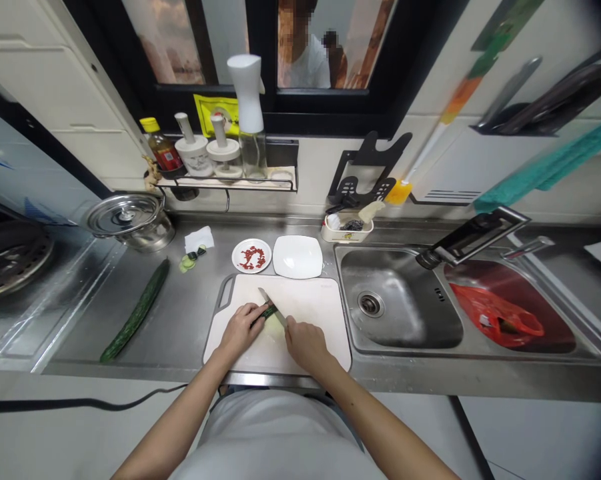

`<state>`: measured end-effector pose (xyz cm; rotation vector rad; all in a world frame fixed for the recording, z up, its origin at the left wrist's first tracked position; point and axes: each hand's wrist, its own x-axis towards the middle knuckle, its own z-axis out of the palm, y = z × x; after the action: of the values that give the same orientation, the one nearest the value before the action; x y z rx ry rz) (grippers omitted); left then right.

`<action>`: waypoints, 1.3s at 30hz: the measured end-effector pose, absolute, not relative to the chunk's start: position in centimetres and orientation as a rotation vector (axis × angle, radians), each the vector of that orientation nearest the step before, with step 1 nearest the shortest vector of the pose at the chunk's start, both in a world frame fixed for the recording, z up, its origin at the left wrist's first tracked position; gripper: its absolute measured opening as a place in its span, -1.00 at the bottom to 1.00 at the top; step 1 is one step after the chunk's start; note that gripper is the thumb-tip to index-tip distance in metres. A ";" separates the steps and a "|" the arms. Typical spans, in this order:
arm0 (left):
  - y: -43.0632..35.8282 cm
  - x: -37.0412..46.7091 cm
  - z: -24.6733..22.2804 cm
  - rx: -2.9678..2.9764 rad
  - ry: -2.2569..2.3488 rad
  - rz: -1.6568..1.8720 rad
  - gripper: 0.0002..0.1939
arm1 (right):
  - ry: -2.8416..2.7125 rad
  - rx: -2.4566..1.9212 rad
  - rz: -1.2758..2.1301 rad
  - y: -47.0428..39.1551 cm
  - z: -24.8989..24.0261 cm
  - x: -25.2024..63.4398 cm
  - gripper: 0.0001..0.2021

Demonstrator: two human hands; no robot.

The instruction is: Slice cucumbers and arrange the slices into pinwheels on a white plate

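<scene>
Over the white cutting board [315, 303], my right hand [305, 343] is wrapped round the handle of a kitchen knife [279, 312]. Its blade slants toward the upper left and lies against a short piece of dark green cucumber [269, 311]. Fingers of my left hand [241, 330] press this piece down from the left, close beside the blade. Pale, wet-looking traces show on the board below the knife. Just beyond the board stand a round plate [237, 259] with chopped red bits and a white square plate [297, 256]. A whole cucumber [137, 313] lies on the steel counter to the left.
Cucumber scraps [187, 263] lie by a white tissue [199, 239], near a lidded pot [145, 227]. At right is a double sink [400, 300] with a faucet [473, 237] and a red plastic bag [500, 317]. A rack [230, 185] of bottles hangs behind.
</scene>
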<state>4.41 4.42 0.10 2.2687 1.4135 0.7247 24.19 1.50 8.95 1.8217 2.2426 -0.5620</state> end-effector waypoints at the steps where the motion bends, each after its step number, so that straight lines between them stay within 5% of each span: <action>1: 4.4 4.4 0.1 2.269 1.416 0.722 -0.65 | 2.246 1.823 -0.557 1.5 8.9 24.2 -0.71; 39: 4.5 4.5 -0.2 2.290 1.388 0.783 -0.67 | 2.281 1.697 -0.575 2.1 8.3 24.2 -0.71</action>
<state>4.47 4.53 -0.15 2.2900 1.3883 0.7828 24.19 2.06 8.26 1.6975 2.2810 -0.5749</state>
